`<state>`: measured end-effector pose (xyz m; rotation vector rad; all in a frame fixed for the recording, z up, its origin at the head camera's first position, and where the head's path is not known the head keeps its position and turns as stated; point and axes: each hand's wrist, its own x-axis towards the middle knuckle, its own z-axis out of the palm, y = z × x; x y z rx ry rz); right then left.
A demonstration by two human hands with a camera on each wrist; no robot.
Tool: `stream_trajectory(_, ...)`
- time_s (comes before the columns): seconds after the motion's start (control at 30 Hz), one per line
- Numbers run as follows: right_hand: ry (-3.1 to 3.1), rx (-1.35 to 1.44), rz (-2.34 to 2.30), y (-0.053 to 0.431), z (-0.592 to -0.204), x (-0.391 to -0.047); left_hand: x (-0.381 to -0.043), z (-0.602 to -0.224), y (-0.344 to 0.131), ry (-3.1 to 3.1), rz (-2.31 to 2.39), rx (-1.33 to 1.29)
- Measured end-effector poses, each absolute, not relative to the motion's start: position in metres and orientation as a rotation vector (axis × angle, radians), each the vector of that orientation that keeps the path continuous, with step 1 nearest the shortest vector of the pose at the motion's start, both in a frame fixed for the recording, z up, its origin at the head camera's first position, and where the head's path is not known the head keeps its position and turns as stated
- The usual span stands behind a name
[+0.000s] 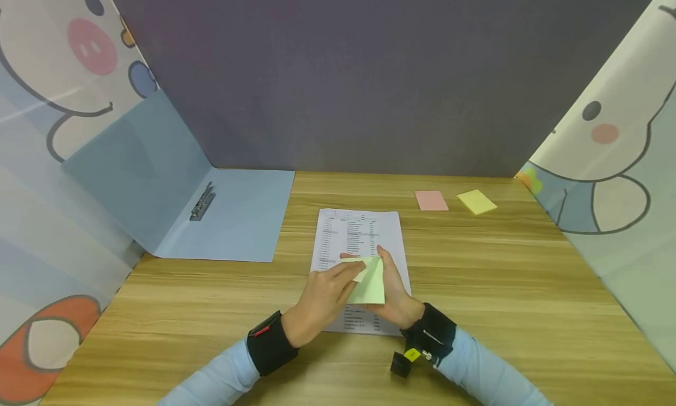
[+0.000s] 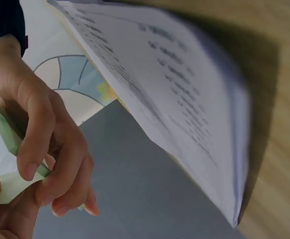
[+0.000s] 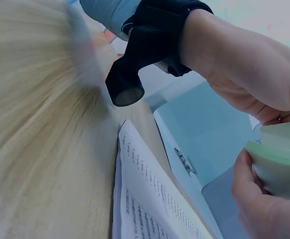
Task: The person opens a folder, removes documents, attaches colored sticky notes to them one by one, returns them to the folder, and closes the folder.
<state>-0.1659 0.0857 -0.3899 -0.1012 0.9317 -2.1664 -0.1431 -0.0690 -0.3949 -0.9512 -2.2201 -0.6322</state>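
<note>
A pad of pale green sticky notes (image 1: 374, 290) is held up over the printed sheets. My right hand (image 1: 397, 297) grips the pad from the right side, thumb along its edge. From the left, my left hand (image 1: 324, 294) pinches the pad's top sheet, which bends up away from the rest. In the right wrist view a gap shows between this raised sheet (image 3: 284, 132) and the pad (image 3: 284, 172) beneath. Below both hands lies a stack of printed paper (image 1: 391, 236), partly covered by them.
At the left a light blue folder (image 1: 245, 218) stands open, its cover leaning on the wall, with a metal clip (image 1: 203, 203) by the spine. Toward the back right lie a pink note pad (image 1: 431, 200) and a yellow note pad (image 1: 477, 202). A dark panel (image 1: 359, 83) borders the table's rear.
</note>
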Motion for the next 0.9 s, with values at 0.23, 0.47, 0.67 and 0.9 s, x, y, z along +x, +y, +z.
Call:
stream_trajectory(0.23, 0.904, -0.134, -2.166, 0.0881, -0.3873, -0.1666, -0.1399, -0.395, -0.0663, -2.044, -0.212, -1.006)
stream_trajectory(0.47, 0.952, -0.095, -2.191, 0.0902, -0.3871, -0.1675, -0.14, -0.3945, -0.0652, -2.037, -0.196, -0.942)
stream_trajectory(0.67, 0.999, -0.076, -2.169, 0.0904, -0.3902, -0.1665, -0.1409, -0.3973, -0.0658, -2.091, -0.318, -0.921)
stream_trajectory(0.9, 1.011, -0.079, -2.169, 0.0901, -0.3899, -0.166, -0.1391, -0.3983, -0.0655, -2.15, -0.409, -0.873)
